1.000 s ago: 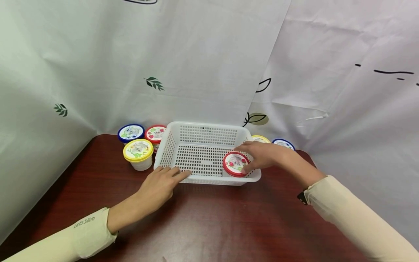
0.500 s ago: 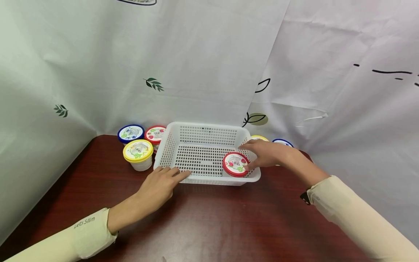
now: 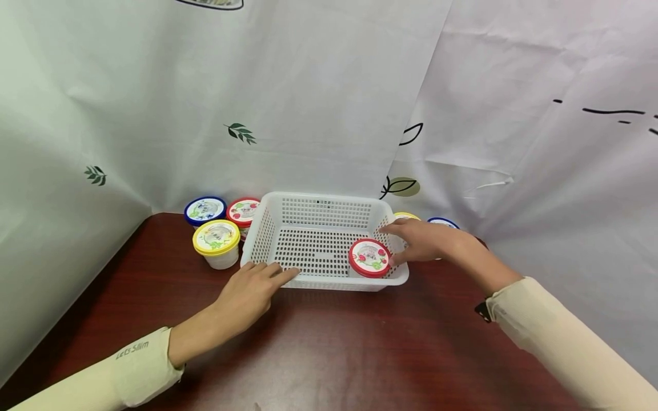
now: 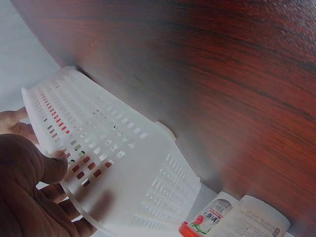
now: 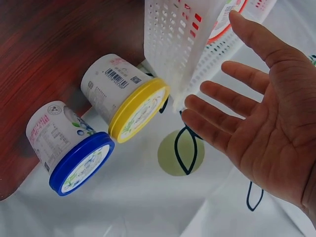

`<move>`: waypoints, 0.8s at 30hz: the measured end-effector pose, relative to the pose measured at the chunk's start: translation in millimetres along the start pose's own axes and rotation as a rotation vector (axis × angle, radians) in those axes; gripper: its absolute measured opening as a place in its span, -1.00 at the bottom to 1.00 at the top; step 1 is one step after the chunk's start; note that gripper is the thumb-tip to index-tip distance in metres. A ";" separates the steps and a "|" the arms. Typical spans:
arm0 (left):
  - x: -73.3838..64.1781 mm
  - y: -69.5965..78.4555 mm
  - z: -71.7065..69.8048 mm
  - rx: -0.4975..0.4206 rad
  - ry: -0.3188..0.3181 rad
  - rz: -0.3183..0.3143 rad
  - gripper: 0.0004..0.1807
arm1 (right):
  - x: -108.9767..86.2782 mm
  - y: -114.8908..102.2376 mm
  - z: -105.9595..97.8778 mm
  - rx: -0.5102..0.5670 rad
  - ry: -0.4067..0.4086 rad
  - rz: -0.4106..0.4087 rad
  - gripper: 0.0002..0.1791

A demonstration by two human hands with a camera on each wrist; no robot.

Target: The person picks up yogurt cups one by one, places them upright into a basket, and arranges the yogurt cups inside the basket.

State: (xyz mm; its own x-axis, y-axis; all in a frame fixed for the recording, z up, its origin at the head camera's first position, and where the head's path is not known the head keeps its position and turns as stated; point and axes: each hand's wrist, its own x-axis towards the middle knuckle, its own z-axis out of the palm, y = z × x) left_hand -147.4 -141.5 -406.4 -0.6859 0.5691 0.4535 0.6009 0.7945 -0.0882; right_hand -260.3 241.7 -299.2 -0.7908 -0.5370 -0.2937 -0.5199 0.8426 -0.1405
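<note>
A white perforated plastic basket (image 3: 319, 279) stands on the table, a red-lidded tub (image 3: 369, 258) upright inside its front right corner. My left hand (image 3: 252, 291) holds the basket's front rim near the left corner; the left wrist view has the thumb (image 4: 55, 167) by the outer wall and fingers over the rim. Over the basket's right end, my right hand (image 3: 418, 240) has its fingers spread, thumb tip right at the tub's lid. In the right wrist view its palm (image 5: 271, 133) faces the camera with nothing in it.
Left of the basket stand a blue-lidded tub (image 3: 205, 210), another red-lidded tub (image 3: 243, 211) and a yellow-lidded tub (image 3: 217, 237). Beyond its right end are another yellow-lidded tub (image 5: 126, 96) and blue-lidded tub (image 5: 69, 148). A printed white curtain (image 3: 319, 103) hangs behind the table (image 3: 329, 348).
My right hand has drawn back to the right off the red-lidded tub, its fingers opening from the lid. The tub stays in the basket corner; my left hand has not moved.
</note>
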 end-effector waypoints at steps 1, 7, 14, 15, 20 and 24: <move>0.1 0.0 -0.1 -0.001 -0.001 0.000 -0.32 | -0.6 0.7 -0.1 -0.002 0.004 0.001 -0.08; -0.6 -0.2 1.1 0.003 0.006 0.001 -0.34 | -2.6 4.4 0.9 -0.024 0.026 -0.010 -0.10; 0.0 0.2 1.4 -0.001 0.004 0.003 -0.32 | -1.7 6.9 3.5 -0.028 0.004 0.026 -0.07; 0.0 0.2 1.5 -0.001 0.004 0.003 -0.32 | -1.5 7.3 3.6 -0.026 -0.001 0.033 -0.06; 0.2 0.0 2.0 0.002 0.004 0.005 -0.33 | -1.7 9.8 3.3 -0.014 -0.022 0.060 -0.05; 0.0 -0.2 2.3 0.006 0.006 0.002 -0.34 | -2.8 11.1 1.8 -0.007 -0.022 0.059 -0.06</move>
State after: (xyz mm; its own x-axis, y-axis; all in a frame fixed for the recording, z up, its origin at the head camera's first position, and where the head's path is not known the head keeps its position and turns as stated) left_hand -148.4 -141.3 -408.4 -0.6822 0.5693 0.4587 0.5997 0.7947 -0.0944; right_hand -263.3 252.7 -301.6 -0.8128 -0.4857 -0.3216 -0.4753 0.8722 -0.1158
